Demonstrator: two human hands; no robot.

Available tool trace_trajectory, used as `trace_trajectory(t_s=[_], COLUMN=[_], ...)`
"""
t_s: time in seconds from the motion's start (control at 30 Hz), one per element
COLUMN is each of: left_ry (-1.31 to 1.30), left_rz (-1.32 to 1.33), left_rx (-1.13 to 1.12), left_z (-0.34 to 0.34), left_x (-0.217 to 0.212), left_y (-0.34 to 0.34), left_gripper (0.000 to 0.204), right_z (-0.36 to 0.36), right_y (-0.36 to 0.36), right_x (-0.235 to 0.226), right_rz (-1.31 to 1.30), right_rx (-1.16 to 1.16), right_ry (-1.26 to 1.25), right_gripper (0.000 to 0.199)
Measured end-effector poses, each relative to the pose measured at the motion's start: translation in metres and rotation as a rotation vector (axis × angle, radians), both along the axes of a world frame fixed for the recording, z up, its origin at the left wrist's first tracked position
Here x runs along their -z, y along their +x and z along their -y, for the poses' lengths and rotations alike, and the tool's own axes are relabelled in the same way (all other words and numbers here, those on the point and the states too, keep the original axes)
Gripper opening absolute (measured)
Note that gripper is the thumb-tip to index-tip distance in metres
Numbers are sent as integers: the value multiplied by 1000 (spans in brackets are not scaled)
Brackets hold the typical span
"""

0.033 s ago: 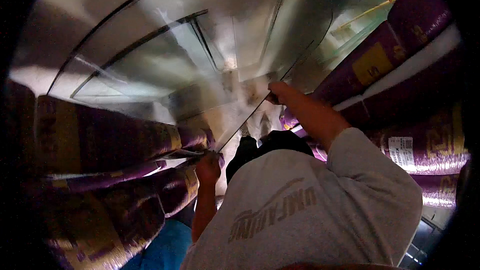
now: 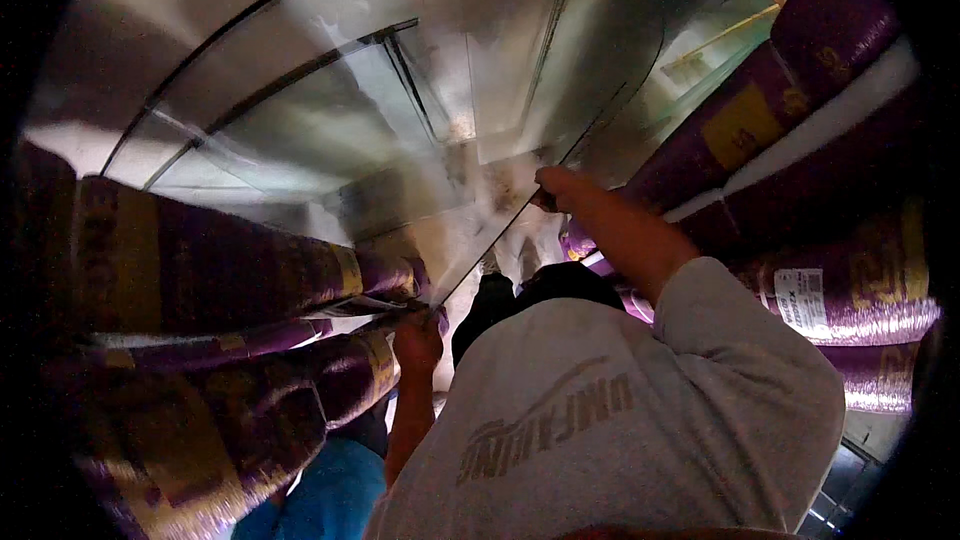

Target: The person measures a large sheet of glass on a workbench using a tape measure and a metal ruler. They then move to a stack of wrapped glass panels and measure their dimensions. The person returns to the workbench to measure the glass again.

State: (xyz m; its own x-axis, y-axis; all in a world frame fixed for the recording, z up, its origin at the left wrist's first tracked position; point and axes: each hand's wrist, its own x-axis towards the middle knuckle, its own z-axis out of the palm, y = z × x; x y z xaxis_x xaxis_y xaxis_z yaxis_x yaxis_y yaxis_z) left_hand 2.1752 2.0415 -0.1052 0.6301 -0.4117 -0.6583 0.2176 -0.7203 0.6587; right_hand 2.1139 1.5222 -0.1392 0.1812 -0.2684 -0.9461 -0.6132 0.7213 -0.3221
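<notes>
Purple rolls nrby, thin strip aslant w/in grip of L fingers & R fingers

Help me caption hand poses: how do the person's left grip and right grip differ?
The left grip sits lower in the picture; the right grip higher. The left grip is beside the left purple rolls; the right grip is nearer the right purple rolls. The left grip's forearm runs nearly upright; the right grip's forearm slants up and left. Both are bare and closed on a thin dark strip.
</notes>
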Motion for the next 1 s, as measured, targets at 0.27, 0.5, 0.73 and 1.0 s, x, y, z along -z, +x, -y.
trace_trajectory(t_s=[0.27,0.5,0.73,1.0], left_ry=[-539,259,260,174], left_rz=[-437,559,290,267], left_rx=[-483,244,7,-109], left_z=[-108,-134,-267,-399], left_x=[4,-117,-108,-98], left_y=[-106,-181,-256,-335], left_gripper=[21,33,32,28], right_z=[-76,-175,-281,-422], right_y=[-33,-58,-124,-217], right_x=[6,-58,-118,-136], right_rz=[350,280,264,219], right_rx=[-220,-470,-236,-286], right_ry=[75,-138,-3,-94], right_gripper=[30,34,26,25])
